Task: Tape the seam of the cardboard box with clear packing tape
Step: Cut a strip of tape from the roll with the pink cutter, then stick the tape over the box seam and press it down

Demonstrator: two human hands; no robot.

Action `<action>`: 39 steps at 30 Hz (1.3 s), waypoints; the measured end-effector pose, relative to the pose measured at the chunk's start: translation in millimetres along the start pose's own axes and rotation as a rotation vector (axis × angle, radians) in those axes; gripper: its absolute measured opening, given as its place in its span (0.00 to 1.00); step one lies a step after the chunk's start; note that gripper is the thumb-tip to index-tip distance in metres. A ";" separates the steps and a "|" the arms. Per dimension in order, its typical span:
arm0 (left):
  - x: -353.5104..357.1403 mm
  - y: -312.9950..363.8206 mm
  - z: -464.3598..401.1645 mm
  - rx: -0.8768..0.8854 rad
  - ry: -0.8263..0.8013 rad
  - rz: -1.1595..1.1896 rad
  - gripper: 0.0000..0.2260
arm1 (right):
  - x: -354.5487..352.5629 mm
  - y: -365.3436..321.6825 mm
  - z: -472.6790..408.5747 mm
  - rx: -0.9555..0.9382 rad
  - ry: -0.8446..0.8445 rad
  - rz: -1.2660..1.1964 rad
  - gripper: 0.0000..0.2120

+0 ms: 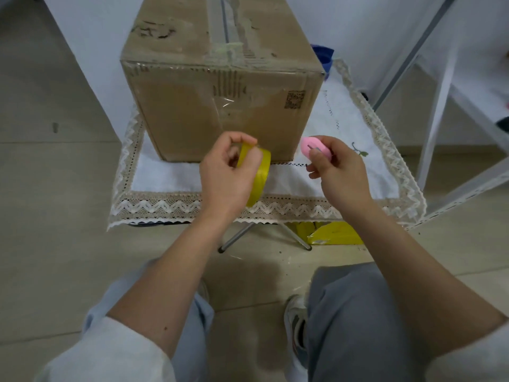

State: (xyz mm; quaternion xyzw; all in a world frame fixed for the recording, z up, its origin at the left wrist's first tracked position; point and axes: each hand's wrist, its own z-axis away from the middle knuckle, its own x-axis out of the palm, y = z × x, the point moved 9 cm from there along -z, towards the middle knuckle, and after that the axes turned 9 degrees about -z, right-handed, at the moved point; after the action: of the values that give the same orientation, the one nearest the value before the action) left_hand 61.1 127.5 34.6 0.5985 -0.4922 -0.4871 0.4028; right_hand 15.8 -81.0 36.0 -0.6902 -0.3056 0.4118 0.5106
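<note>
so the cardboard box (220, 86) sits on the cloth-covered surface (344, 172), its top seam (224, 20) running away from the viewer under glossy strips of clear tape that also fold down the near face. both hands hover in front of that face, clear of it. the left hand (225, 175) is curled round the tape roll (257, 175), which looks yellowish edge-on, thumb and forefinger pinching at its upper rim as if hunting for the loose end. the right hand (338, 172) grips a small pink cutter (315, 148); i cannot tell whether a blade is out.

judging from this, the step is freeing the tape's end. to do it well: turn the roll slowly under a fingernail until the edge catches, peel back a short tab squarely so it does not split lengthwise, and keep the cutter pointed away from the working fingers. then anchor the tab low on the near face, in line with the seam, before pulling up and over. a crooked start will wander off the seam.
</note>
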 end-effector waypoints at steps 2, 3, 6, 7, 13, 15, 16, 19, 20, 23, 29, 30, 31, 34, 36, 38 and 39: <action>5.1 1.1 0.9 0.031 -0.021 -0.053 0.04 | -11.9 6.3 -4.5 0.030 0.075 -0.018 0.08; 7.1 2.5 1.5 0.052 -0.025 -0.084 0.04 | -17.7 9.3 -8.5 0.039 0.111 0.001 0.08; 13.6 5.5 3.4 0.110 -0.046 -0.169 0.05 | -28.3 21.8 -23.9 0.091 0.165 0.089 0.12; 14.9 5.6 3.6 0.123 -0.052 -0.190 0.05 | -29.0 26.8 -28.9 0.128 0.162 0.112 0.13; 20.5 9.5 4.5 0.195 -0.062 -0.366 0.05 | -10.3 45.4 -42.4 0.277 -0.033 0.313 0.14; 19.9 12.7 5.2 0.229 -0.060 -0.426 0.06 | -4.0 48.3 -40.3 0.270 -0.066 0.335 0.11; 19.7 14.1 5.4 0.245 -0.060 -0.452 0.06 | -2.4 49.6 -39.2 0.269 -0.078 0.351 0.10; 19.4 17.7 5.1 0.296 -0.064 -0.540 0.06 | -1.2 53.4 -38.9 0.281 -0.096 0.426 0.09; 19.4 18.6 5.4 0.312 -0.064 -0.568 0.06 | -1.6 54.0 -39.4 0.277 -0.093 0.475 0.10; 20.4 20.0 6.0 0.341 -0.070 -0.654 0.07 | -5.7 49.3 -40.8 0.200 -0.008 0.660 0.16; 28.5 14.2 5.6 0.430 -0.134 -0.903 0.09 | -3.4 9.7 -25.7 -0.105 0.174 0.424 0.06; 30.0 13.3 6.9 0.443 -0.143 -0.916 0.09 | -0.3 6.7 -22.8 -0.124 0.170 0.383 0.04; 31.6 13.2 8.5 0.460 -0.148 -0.925 0.10 | 3.3 4.1 -20.4 -0.143 0.162 0.358 0.04; 36.7 13.6 14.2 0.491 -0.184 -0.944 0.15 | 12.3 -1.6 -16.1 -0.185 0.133 0.323 0.04; 38.9 11.5 16.4 0.484 -0.224 -0.950 0.17 | 15.5 -4.6 -14.5 -0.201 0.127 0.298 0.03; 38.3 10.0 17.5 0.471 -0.237 -0.942 0.18 | 18.9 -7.1 -13.0 -0.218 0.119 0.270 0.03; 37.7 9.7 17.9 0.465 -0.238 -0.937 0.19 | 20.8 -9.1 -11.8 -0.232 0.116 0.252 0.03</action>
State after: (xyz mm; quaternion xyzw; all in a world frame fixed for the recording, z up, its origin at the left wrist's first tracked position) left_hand 43.2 88.6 33.3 0.7682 -0.3095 -0.5572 -0.0596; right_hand 36.1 -66.1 41.0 -0.8000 -0.2322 0.3941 0.3883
